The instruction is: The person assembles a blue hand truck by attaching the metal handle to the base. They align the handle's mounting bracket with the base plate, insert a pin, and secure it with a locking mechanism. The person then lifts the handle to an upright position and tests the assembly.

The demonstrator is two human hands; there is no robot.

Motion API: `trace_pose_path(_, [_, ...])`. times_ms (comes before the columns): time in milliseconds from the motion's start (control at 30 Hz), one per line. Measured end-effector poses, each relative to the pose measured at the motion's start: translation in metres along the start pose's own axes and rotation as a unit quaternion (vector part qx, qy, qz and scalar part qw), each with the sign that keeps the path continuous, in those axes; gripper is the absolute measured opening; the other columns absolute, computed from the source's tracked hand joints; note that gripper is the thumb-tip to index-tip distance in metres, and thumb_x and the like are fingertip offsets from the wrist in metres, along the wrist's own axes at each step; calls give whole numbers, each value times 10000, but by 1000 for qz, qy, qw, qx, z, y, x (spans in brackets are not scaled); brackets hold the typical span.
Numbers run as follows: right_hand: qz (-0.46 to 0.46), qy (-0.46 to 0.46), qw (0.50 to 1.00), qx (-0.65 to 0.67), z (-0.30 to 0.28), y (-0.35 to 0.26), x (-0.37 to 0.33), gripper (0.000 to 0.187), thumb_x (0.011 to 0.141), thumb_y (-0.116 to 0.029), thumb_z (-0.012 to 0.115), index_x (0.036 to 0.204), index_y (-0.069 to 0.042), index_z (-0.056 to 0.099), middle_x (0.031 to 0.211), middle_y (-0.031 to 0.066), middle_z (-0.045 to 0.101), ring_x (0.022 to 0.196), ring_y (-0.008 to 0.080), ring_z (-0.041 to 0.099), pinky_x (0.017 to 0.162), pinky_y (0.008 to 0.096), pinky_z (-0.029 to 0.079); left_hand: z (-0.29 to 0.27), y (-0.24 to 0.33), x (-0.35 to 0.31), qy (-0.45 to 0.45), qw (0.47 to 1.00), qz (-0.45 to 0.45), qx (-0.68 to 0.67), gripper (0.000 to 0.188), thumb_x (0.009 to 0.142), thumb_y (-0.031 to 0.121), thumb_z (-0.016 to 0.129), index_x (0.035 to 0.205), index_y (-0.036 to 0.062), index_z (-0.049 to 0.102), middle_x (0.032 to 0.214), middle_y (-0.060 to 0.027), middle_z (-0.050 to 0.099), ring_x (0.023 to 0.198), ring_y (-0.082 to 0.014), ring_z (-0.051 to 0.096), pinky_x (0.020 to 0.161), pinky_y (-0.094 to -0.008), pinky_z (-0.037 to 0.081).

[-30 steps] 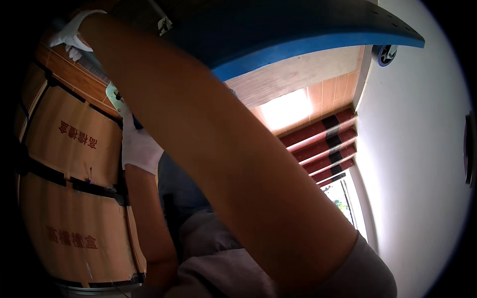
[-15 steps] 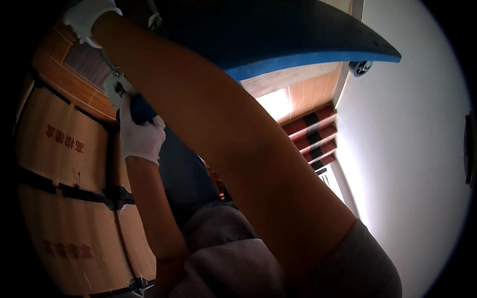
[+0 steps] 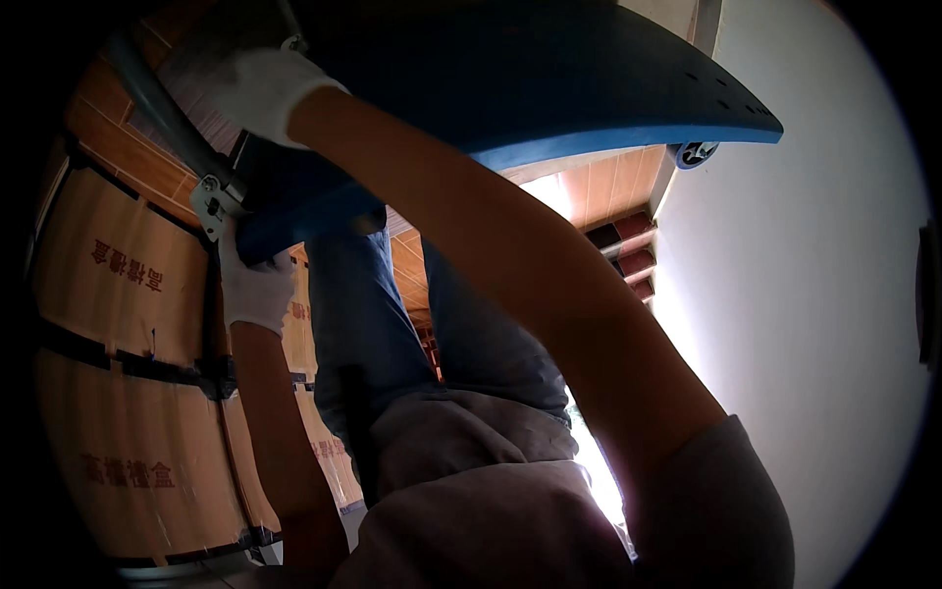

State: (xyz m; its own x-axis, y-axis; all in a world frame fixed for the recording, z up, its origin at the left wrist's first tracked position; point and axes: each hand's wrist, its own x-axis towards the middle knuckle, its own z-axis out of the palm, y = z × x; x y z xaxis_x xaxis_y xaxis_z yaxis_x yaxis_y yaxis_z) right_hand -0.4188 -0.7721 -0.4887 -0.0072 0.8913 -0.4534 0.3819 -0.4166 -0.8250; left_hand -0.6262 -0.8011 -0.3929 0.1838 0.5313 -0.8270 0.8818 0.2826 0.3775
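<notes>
A blue platform trolley [image 3: 471, 137] fills the upper middle, with a caster wheel [image 3: 697, 155] beneath its right end. A grey handle tube [image 3: 172, 113] slants up from a pale metal hinge bracket [image 3: 210, 204] at the trolley's left corner. My left hand [image 3: 257, 290], in a white glove, is closed on that blue corner just below the bracket; some of its fingers are hidden by the edge. My right hand [image 3: 270, 93], also white-gloved, reaches across over the platform, right of the tube. Its fingers are dark and smeared, so their grip cannot be made out.
Large brown cartons [image 3: 123, 265] with black straps are stacked along the left. A white wall [image 3: 814, 245] rises on the right. Dark red and black stacked things [image 3: 633, 250] stand by the wall beyond my right arm. Orange-brown tiles [image 3: 412, 270] cover the floor.
My right hand has moved right and toward me. The handle tube and the trolley's near left corner show more plainly now. My left hand has shifted slightly left, still at that corner.
</notes>
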Motion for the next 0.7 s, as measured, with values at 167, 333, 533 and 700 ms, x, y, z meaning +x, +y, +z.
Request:
trace_pose_path(167, [95,-322,941,-38,2,-3,-39,237,776,-92,500,943,-92,667,884,123,654,798,270,635,618,387,505,-4,-18,9,-6,905,-195,-377,521,858,47,532,1333,78,321,1158,-139,513,1032,-174,523,909,-227,410])
trace_pose_path(333, [108,-359,927,-19,24,0,-26,256,741,-83,494,908,-89,689,830,116,666,760,275,633,583,385,490,-21,-62,24,-47,807,-252,-533,474,887,37,485,1330,111,333,1179,-114,500,1054,-152,500,909,-210,397])
trace_pose_path(533, [193,-350,917,-8,4,-22,-31,236,747,-154,514,863,-58,695,791,128,663,740,256,635,548,380,474,-17,-45,20,-38,854,-233,-464,487,865,184,575,1294,73,375,1094,-94,556,1002,-140,519,900,-195,389])
trace_pose_path(700, [172,-418,892,17,27,0,-9,253,785,-207,506,850,-55,697,791,129,657,725,270,625,531,392,458,-9,-17,21,-11,676,-362,-642,405,859,277,597,1189,74,481,1009,-59,593,933,-103,523,884,-161,386])
